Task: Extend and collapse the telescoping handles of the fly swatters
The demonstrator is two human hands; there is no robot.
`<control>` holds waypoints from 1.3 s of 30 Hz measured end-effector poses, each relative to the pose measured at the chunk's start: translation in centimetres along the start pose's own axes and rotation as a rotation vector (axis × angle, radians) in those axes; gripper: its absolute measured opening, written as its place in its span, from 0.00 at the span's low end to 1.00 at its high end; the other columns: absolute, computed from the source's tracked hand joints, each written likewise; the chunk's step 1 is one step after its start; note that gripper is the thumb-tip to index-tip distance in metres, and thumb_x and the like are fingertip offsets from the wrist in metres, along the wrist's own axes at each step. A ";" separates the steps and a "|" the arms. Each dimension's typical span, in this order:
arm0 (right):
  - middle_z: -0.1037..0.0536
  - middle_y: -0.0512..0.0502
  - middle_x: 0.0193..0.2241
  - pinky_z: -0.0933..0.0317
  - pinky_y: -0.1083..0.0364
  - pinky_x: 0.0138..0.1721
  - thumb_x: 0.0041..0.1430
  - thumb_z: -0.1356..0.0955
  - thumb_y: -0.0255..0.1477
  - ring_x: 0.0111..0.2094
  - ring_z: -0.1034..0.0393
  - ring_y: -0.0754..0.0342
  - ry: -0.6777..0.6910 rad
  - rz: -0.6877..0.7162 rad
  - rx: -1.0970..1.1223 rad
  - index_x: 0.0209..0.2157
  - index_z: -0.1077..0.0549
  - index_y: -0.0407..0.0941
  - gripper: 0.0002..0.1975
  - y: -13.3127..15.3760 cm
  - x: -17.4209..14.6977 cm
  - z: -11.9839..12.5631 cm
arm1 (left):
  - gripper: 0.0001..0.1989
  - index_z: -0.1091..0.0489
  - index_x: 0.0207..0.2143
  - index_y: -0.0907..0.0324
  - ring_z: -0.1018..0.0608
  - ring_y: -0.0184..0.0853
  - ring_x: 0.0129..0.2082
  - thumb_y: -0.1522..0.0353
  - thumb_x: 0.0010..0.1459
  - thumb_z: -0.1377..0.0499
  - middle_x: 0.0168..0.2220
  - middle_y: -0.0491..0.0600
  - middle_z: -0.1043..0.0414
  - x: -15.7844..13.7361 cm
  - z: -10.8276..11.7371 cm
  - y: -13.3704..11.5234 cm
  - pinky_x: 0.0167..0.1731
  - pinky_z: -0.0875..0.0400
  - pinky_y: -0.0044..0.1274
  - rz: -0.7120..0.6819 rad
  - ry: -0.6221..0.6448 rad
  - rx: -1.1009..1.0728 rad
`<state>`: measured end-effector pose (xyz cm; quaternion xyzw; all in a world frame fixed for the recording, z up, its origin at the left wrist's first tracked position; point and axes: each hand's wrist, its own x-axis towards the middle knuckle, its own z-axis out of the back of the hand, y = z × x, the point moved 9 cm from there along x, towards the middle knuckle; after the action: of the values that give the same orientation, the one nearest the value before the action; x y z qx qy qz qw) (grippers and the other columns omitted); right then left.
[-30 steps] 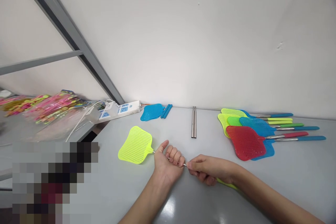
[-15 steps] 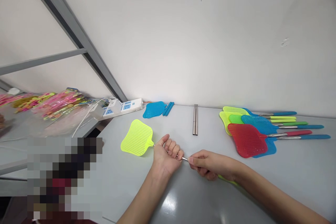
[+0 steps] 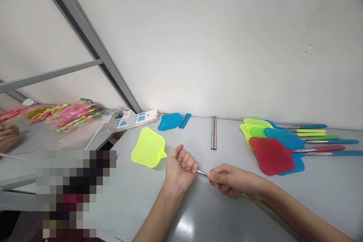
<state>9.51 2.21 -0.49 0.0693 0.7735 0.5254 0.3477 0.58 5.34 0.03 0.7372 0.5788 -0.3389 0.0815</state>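
Note:
A yellow-green fly swatter (image 3: 149, 147) with a perforated head is held above the grey table. My left hand (image 3: 181, 168), palm up, has its fingers curled round the metal rod just behind the head. My right hand (image 3: 231, 179) grips the same rod further right. A short bare stretch of metal shows between the two hands. Part of the yellow-green handle peeks out under my right forearm; the rest of it is hidden. To the right lie several swatters, a red fly swatter (image 3: 270, 155) on top of blue, green and yellow ones.
Two metal tubes (image 3: 213, 132) lie near the wall. Left of them are a blue swatter head (image 3: 170, 121) and blue grips (image 3: 185, 120). A power strip (image 3: 138, 119) with cables sits at the back left. Plastic-bagged goods (image 3: 76, 115) and another person's hand (image 3: 8, 136) are further left.
My right hand has slid slightly right along the rod, so more metal shows between my hands. Another person's hand shows more at the far left. The view has shifted a little.

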 end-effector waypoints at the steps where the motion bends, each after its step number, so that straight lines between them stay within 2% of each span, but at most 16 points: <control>1: 0.51 0.59 0.15 0.67 0.63 0.14 0.52 0.39 0.43 0.14 0.61 0.66 -0.003 -0.001 -0.001 0.20 0.45 0.44 0.19 0.0 -0.1 0.1 | 0.21 0.60 0.11 0.58 0.57 0.27 0.10 0.70 0.53 0.54 0.10 0.40 0.66 0.0 -0.2 0.1 0.13 0.61 0.22 0.003 0.024 0.010; 6: 0.51 0.59 0.13 0.68 0.62 0.14 0.52 0.38 0.43 0.14 0.62 0.66 0.014 -0.019 0.024 0.20 0.42 0.43 0.19 -0.3 -0.2 1.0 | 0.19 0.53 0.12 0.59 0.49 0.26 0.12 0.67 0.54 0.53 0.12 0.41 0.58 -0.3 -1.5 0.9 0.15 0.51 0.21 0.022 0.232 0.070; 9: 0.50 0.59 0.13 0.67 0.62 0.13 0.52 0.38 0.43 0.14 0.61 0.66 0.040 -0.025 0.029 0.20 0.40 0.42 0.18 -0.3 -0.2 1.6 | 0.16 0.47 0.15 0.60 0.44 0.26 0.15 0.65 0.53 0.51 0.15 0.41 0.52 -0.5 -1.7 0.8 0.19 0.45 0.22 -0.055 0.284 0.114; 14: 0.49 0.58 0.12 0.66 0.62 0.12 0.52 0.38 0.42 0.13 0.59 0.66 0.039 -0.045 -0.002 0.21 0.36 0.41 0.18 -0.2 -0.5 2.3 | 0.13 0.40 0.20 0.62 0.35 0.29 0.22 0.65 0.53 0.50 0.21 0.46 0.43 -0.7 -1.5 1.2 0.27 0.38 0.24 -0.139 0.274 0.189; 18: 0.48 0.58 0.11 0.66 0.62 0.12 0.52 0.39 0.43 0.12 0.59 0.65 -0.011 -0.017 -0.033 0.22 0.33 0.40 0.19 0.4 -0.9 3.0 | 0.11 0.37 0.23 0.63 0.33 0.31 0.28 0.65 0.53 0.50 0.26 0.48 0.39 -1.0 -1.3 1.1 0.34 0.37 0.25 -0.205 0.273 0.292; 23: 0.48 0.59 0.09 0.65 0.63 0.11 0.51 0.40 0.46 0.11 0.59 0.66 -0.102 -0.022 -0.094 0.23 0.31 0.40 0.22 0.8 -1.3 3.9 | 0.08 0.36 0.27 0.62 0.33 0.28 0.27 0.65 0.52 0.47 0.29 0.47 0.38 -1.0 -1.1 1.2 0.31 0.38 0.22 -0.286 0.228 0.558; 26: 0.47 0.59 0.08 0.64 0.63 0.11 0.51 0.40 0.47 0.11 0.58 0.66 -0.118 -0.025 -0.125 0.25 0.29 0.40 0.23 0.8 -1.4 4.1 | 0.10 0.35 0.29 0.61 0.33 0.27 0.26 0.62 0.52 0.46 0.32 0.48 0.37 -1.0 -1.3 1.4 0.31 0.39 0.21 -0.322 0.230 0.697; 33: 0.45 0.58 0.08 0.64 0.63 0.10 0.49 0.40 0.48 0.10 0.57 0.66 -0.132 -0.043 -0.154 0.27 0.27 0.40 0.25 0.9 -1.6 4.4 | 0.14 0.33 0.28 0.62 0.34 0.28 0.24 0.59 0.51 0.46 0.21 0.46 0.37 -0.8 -1.1 1.9 0.31 0.41 0.21 -0.307 0.225 0.866; 39: 0.45 0.58 0.08 0.64 0.63 0.10 0.49 0.40 0.48 0.10 0.57 0.66 -0.154 -0.037 -0.162 0.28 0.26 0.39 0.25 0.9 -1.5 4.6 | 0.12 0.33 0.31 0.61 0.34 0.28 0.24 0.61 0.50 0.44 0.20 0.44 0.36 -0.9 -0.9 2.7 0.31 0.42 0.21 -0.274 0.224 0.904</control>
<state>13.23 5.42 0.07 0.0669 0.7005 0.5729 0.4203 3.33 4.26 0.48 0.6477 0.4707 -0.4826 -0.3551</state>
